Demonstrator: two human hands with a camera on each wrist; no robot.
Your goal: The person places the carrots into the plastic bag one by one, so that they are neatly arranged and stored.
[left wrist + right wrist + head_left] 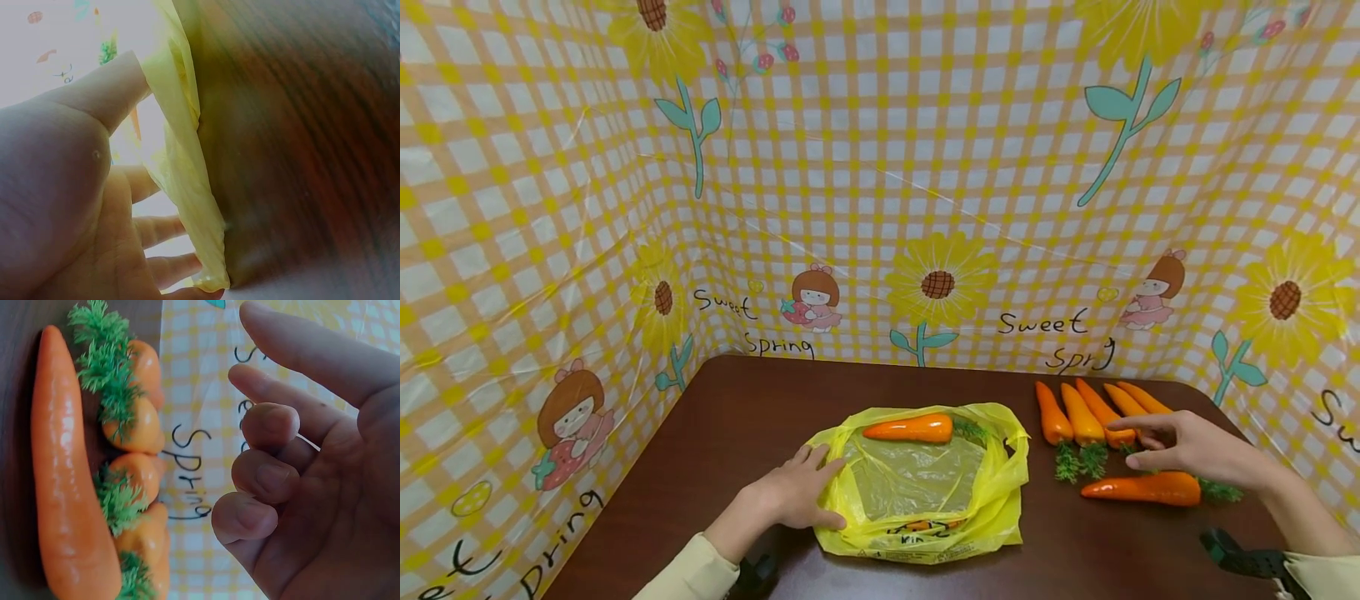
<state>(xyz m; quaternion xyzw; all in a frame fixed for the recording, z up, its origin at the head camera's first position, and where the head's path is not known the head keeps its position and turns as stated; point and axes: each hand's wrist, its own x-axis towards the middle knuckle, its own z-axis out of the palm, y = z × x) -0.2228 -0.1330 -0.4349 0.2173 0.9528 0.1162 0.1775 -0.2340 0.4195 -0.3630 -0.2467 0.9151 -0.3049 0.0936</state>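
Note:
A yellow plastic bag [1000,508] lies on the table with its mouth spread wide. Inside its far side is an orange carrot [913,429] with a green top; a bit of orange also shows near the bag's front. My left hand [801,490] rests on the bag's left rim, fingers spread and fairly straight, as the left wrist view also shows. To the right, my right hand [1198,450] hovers above a carrot [1150,489] lying crosswise, its fingers loosely bent and nothing between them. In the right wrist view that carrot [65,469] lies apart from the fingers.
Behind the crosswise carrot, several more carrots [1081,412] lie in a row, tips pointing away, leafy ends toward me. The brown table [737,417] is enclosed at the back and sides by a yellow checked cloth [865,208] with flowers.

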